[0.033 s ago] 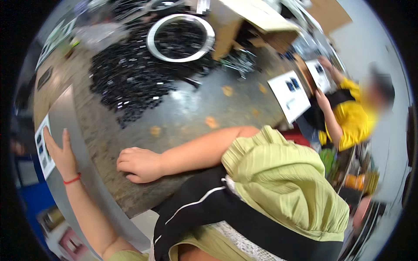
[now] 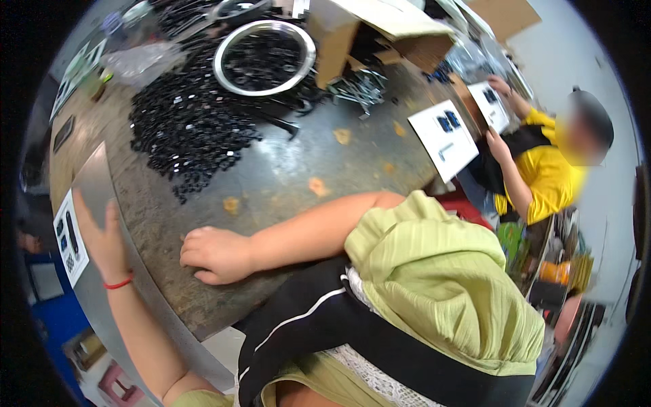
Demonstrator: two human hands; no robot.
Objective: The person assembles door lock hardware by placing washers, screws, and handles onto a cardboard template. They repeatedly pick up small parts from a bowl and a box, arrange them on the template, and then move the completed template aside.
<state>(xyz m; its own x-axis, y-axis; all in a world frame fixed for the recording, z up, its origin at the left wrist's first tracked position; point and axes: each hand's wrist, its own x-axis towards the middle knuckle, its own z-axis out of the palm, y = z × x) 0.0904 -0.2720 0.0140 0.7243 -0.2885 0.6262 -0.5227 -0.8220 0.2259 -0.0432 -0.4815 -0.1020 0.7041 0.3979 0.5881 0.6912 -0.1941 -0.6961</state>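
Observation:
My left hand [image 2: 107,241], with a red cord round its wrist, is open over a grey metal sheet [image 2: 139,315] at the table's left edge. Its thumb stands apart from its fingers, which are slightly blurred. Right beside it lies a white card [image 2: 70,239] carrying dark parts; I cannot tell whether the fingertips touch it. My right hand [image 2: 215,255] rests on the worn tabletop [image 2: 271,193], palm down and fingers curled in. Whatever might be inside it is hidden.
Beyond my hands spreads a heap of small black parts [image 2: 183,125], with a silver-rimmed round tray [image 2: 218,66] on it. Metal pieces [image 2: 359,88] lie by a cardboard box [image 2: 330,51]. A phone [image 2: 64,133] is at far left. At right, a co-worker in yellow [image 2: 542,180] holds a white card [image 2: 489,108].
My left hand has shifted a little to the right, baring more of the white card beside it. My right hand stays put. The whole view has turned slightly.

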